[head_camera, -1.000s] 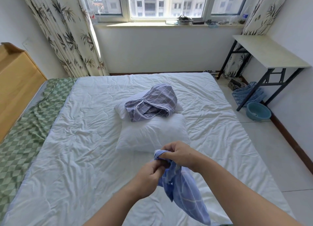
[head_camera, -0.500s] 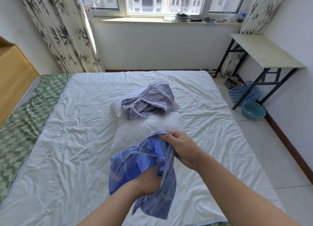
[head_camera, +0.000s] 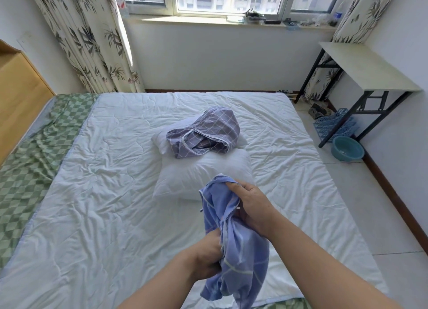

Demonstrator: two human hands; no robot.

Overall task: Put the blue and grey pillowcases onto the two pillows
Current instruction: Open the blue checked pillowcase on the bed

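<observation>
I hold the blue checked pillowcase above the near part of the bed. My right hand grips its upper edge, and my left hand grips the cloth lower down, partly hidden in its folds. Two bare white pillows lie mid-bed: the near pillow just beyond my hands, the far pillow behind it. The grey checked pillowcase lies crumpled across both, its zip opening towards me.
The bed has a white quilt over a green checked sheet. A wooden headboard stands at the left. At the right are a folding table, a blue basket and a teal basin on the tiled floor.
The blue pillowcase, spread wide to the left half a second ago, now hangs gathered in a narrow bunch. My left hand has dropped lower on the cloth; my right hand still holds the top edge.
</observation>
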